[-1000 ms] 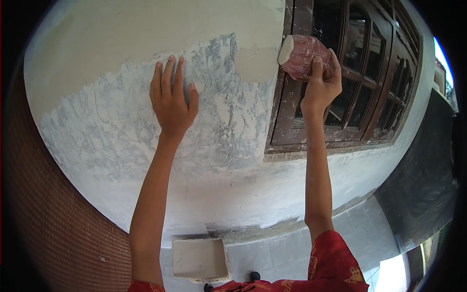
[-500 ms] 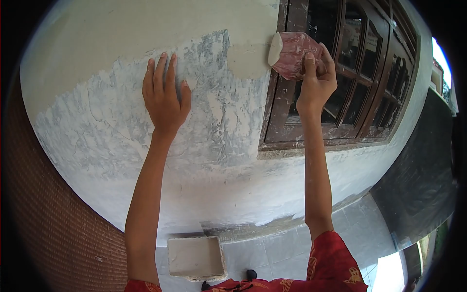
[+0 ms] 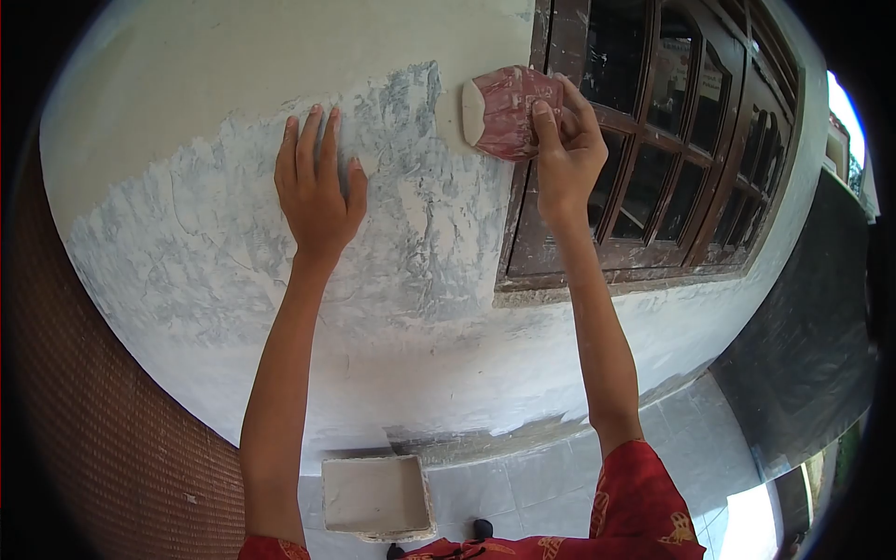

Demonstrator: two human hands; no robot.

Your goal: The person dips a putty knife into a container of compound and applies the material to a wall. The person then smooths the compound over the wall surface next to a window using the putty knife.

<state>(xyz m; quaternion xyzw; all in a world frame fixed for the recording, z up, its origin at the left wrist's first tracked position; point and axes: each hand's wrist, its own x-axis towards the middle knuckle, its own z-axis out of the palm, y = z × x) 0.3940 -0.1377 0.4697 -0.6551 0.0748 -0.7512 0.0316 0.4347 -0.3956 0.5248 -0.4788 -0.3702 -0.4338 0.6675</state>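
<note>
My right hand (image 3: 571, 159) pinches a red putty spreader (image 3: 515, 114) between thumb and fingers. Pale putty coats its left edge, which is against the wall just left of the window frame (image 3: 523, 219). A smooth cream layer covers the upper part of the wall (image 3: 187, 84); below it, the surface is patchy grey and white. My left hand (image 3: 319, 191) lies on that rough patch, fingers stretched out and thumb apart, holding nothing.
On the grey tiled floor (image 3: 523, 476) below stands a rectangular tub (image 3: 427, 499) with pale putty inside. A brown woven panel (image 3: 121, 411) runs down the left side. Dark sheeting (image 3: 803, 327) hangs at the right, beyond the brown window with glass panes (image 3: 644, 191).
My right hand has moved left with the spreader, from over the window frame onto the wall beside it. My left hand stays in nearly the same place.
</note>
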